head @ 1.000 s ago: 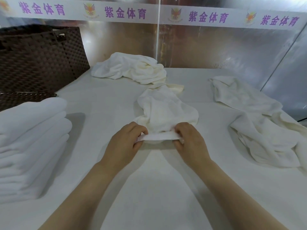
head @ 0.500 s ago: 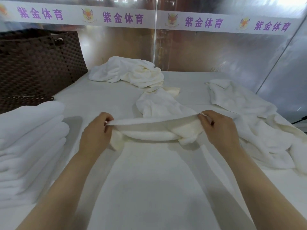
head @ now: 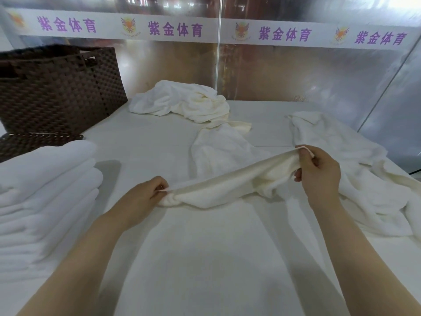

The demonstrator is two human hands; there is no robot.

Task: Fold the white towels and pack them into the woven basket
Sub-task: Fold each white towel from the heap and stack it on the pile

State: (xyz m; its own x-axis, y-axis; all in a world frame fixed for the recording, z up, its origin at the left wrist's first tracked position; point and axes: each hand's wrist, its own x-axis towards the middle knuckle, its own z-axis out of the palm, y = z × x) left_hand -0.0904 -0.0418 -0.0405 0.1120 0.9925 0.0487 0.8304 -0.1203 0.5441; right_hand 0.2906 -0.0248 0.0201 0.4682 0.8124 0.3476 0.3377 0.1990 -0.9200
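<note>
A white towel (head: 230,179) stretches between my hands above the white table. My left hand (head: 145,197) pinches its near-left corner low over the table. My right hand (head: 319,176) grips the other corner, raised higher at the right. The towel's far part trails back on the table. A dark brown woven basket (head: 59,87) stands at the far left. A stack of folded white towels (head: 43,201) lies in front of it at the left edge.
A crumpled towel heap (head: 186,101) lies at the back centre. More loose towels (head: 355,160) spread along the right side. The white table (head: 205,258) runs to reflective wall panels (head: 296,71) at the back and right.
My hands moved from close together on the towel's edge to far apart, pulling it taut. The right hand rose and went right; the left hand dropped lower.
</note>
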